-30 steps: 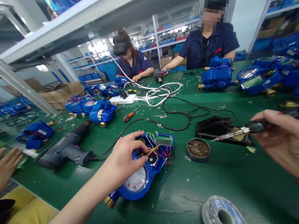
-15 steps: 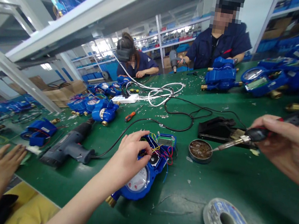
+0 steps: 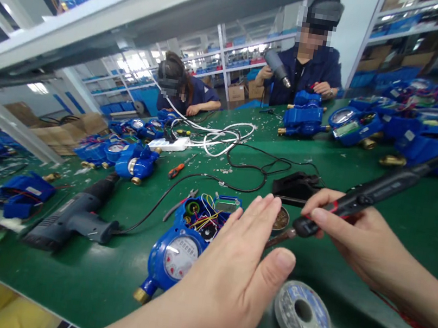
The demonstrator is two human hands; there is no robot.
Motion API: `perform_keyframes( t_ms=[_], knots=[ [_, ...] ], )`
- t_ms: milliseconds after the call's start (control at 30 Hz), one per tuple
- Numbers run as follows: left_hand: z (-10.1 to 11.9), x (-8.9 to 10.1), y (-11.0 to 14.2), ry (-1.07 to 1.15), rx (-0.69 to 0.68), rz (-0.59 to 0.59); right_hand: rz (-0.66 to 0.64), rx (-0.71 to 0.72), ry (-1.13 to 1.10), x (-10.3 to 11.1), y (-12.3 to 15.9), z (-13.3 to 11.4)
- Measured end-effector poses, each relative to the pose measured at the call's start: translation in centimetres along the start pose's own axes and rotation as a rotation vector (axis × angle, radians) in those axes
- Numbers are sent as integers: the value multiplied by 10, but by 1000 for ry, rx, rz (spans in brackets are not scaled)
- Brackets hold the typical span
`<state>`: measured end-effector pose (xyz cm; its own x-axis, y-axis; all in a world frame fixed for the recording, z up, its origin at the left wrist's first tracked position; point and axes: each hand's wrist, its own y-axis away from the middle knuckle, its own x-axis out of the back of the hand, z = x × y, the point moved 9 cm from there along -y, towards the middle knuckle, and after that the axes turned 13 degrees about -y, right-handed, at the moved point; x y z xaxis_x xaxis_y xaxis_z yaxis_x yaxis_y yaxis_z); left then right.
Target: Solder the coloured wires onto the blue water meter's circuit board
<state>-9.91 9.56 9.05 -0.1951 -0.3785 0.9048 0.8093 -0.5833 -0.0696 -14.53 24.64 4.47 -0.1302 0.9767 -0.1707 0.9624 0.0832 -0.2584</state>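
Head view: your left hand [image 3: 234, 267], mostly open, partly hid the blue meter [image 3: 161, 257], any hold unclear; right of the meter, your right hand [image 3: 351, 230] gripped the soldering iron [image 3: 388, 189]; heat gun [image 3: 74, 219] lay left.

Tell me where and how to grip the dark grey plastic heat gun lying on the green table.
I'd take the heat gun by its handle, coming down from above and the right: it appears to lie on its side, handle jutting rightward within reach, dark barrel pointing away.
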Motion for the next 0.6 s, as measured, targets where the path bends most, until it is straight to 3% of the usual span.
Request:
perform_keyframes(
  t_ms=[167,600],
  knots=[
    [-5,-11,-6,61,78,-7,-46,20,15,-6,2,-3],
    [-3,-1,-8,94,51,82,-46,4,-20,-6,5,-5]
  ],
)
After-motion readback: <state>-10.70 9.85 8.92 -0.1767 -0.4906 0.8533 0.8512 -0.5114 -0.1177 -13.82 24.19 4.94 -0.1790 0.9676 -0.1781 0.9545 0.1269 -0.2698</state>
